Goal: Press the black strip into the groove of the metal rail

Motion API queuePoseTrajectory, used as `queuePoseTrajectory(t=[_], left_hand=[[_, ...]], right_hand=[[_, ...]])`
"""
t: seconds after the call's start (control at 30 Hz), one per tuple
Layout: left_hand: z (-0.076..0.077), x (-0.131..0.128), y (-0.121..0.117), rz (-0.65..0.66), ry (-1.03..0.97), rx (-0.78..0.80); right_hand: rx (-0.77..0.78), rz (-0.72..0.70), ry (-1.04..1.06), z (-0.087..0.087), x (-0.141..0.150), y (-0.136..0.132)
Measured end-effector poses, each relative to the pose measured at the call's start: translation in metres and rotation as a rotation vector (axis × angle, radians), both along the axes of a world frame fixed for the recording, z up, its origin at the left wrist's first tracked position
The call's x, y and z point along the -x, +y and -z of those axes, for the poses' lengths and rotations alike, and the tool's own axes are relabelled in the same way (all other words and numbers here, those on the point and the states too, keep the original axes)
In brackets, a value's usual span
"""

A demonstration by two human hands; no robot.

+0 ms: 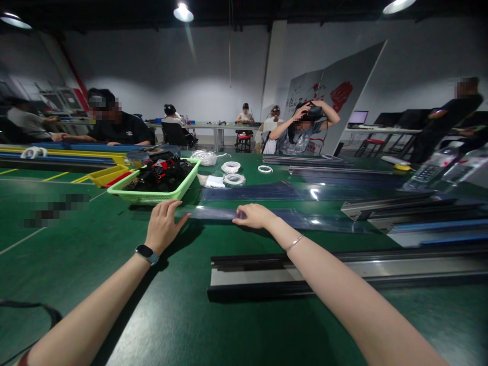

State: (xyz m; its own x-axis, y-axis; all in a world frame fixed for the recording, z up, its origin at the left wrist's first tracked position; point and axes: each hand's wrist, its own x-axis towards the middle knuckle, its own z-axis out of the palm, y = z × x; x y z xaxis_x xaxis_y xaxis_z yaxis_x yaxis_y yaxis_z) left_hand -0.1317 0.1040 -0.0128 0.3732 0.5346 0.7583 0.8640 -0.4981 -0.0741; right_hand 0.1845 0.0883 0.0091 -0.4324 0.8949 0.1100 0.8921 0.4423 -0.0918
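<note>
A long clear plastic strip [213,213] lies across the green table in front of me. My right hand [256,216] is on the strip's middle part, thumb and fingers closed on its edge. At the strip's left end is my left hand [163,223], palm down, with the thumb apart from the fingers. It is close to the strip; whether it touches it I cannot tell. Behind this strip lies a second clear plastic strip [251,191]. Nearer to me, a black and silver metal channel [259,277] passes under my right forearm.
A light green basket [152,195] of black and red parts stands beyond my left hand. Tape rolls [234,179] lie behind the strips. Metal profiles [396,203] and plastic bottles [432,165] are on the right. A person [301,127] sits across the table, hands raised to the head.
</note>
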Motion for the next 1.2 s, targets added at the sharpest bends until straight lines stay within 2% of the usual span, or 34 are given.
queuePoseTrajectory(t=[0.17, 0.43, 0.93, 1.2], left_hand=[[0.0004, -0.0009, -0.0008, 0.083, 0.121, 0.033], [0.0008, 0.0023, 0.0009, 0.098, 0.201, 0.084], [0.0043, 0.0, 0.0026, 0.109, 0.205, 0.129], [0.005, 0.001, 0.0025, 0.12, 0.188, 0.128]], right_hand=[[-0.068, -0.021, -0.017, -0.0046, 0.0004, -0.0029], [-0.129, -0.072, -0.076, -0.0064, 0.0031, -0.0021], [-0.256, -0.075, -0.099, -0.0073, 0.0049, -0.0002], [-0.237, -0.048, -0.087, -0.01, 0.003, -0.0022]])
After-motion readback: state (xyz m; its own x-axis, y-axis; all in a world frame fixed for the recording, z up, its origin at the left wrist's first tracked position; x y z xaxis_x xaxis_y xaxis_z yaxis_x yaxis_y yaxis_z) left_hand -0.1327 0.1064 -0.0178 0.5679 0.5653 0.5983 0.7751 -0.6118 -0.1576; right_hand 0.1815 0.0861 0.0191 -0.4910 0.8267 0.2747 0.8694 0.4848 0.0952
